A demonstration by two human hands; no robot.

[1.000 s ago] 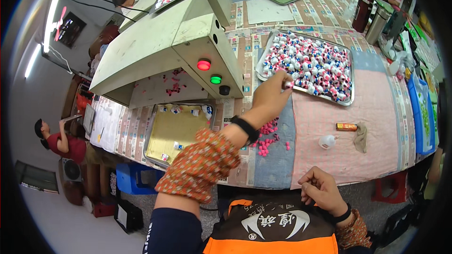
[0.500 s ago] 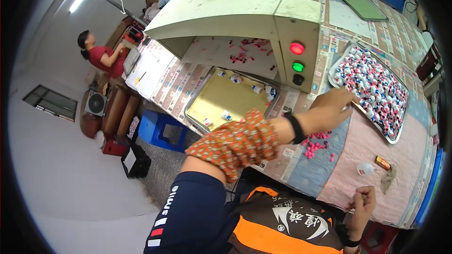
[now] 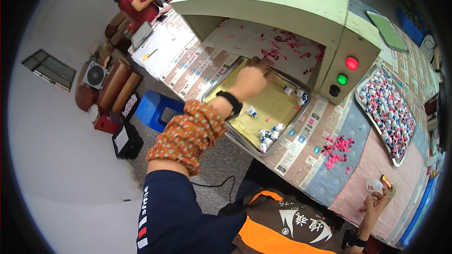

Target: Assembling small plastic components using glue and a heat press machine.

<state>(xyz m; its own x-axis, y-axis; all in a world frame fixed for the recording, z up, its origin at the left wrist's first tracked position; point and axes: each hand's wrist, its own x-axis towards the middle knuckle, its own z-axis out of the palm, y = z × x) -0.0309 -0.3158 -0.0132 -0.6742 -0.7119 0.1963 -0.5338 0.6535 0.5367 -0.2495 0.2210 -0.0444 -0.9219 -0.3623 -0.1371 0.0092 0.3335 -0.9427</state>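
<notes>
My left hand [image 3: 250, 81] reaches over the far side of a shallow metal tray [image 3: 253, 148] with a yellow lining. Its fingers are bent together, and what they hold, if anything, is hidden. Small white, blue and pink figures lie in the tray, with a group of them [image 3: 267, 136] in the near right corner. At the lower right my right hand [image 3: 373, 205] is low over a pink cloth, fingers apart and partly bent. Its fingertips are close to a small translucent bottle [image 3: 374, 186] and a small orange and dark box [image 3: 386, 180].
A pale green machine [image 3: 268, 0] arches behind the tray, with a red light, a green light and a black knob. Loose pink pieces [image 3: 292, 42] lie inside it; more pink pieces [image 3: 336, 153] lie on blue cloth. A full tray of figures [image 3: 388, 113] stands right. A person [image 3: 134, 2] stands far left.
My left hand has swung left from the full tray to the yellow-lined one. My right hand has moved closer to the bottle and box. The view has shifted.
</notes>
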